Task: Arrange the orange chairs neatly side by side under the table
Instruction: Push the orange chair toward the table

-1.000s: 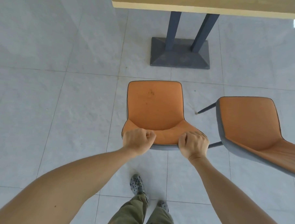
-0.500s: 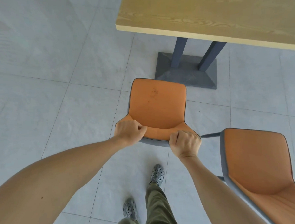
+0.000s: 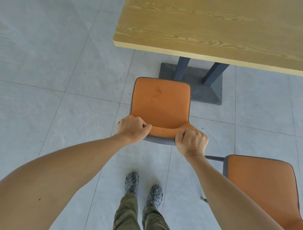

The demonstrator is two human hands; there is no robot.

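Observation:
An orange chair (image 3: 160,103) with a grey shell stands straight ahead, its seat front close to the table's dark base (image 3: 207,93). My left hand (image 3: 132,129) grips the left end of its backrest top, and my right hand (image 3: 192,141) grips the right end. A second orange chair (image 3: 262,187) stands at the lower right, behind the first and partly hidden by my right forearm. The wooden table (image 3: 220,27) fills the upper right, its near edge just beyond the first chair's seat.
Grey floor tiles (image 3: 54,67) spread out to the left and far side. Two dark table legs (image 3: 183,68) rise from the base. My feet (image 3: 144,189) in grey perforated shoes stand just behind the held chair.
The chair in my hands has moved forward toward the table, and I have stepped after it. The table now looms larger, and the second chair has dropped back to the lower right.

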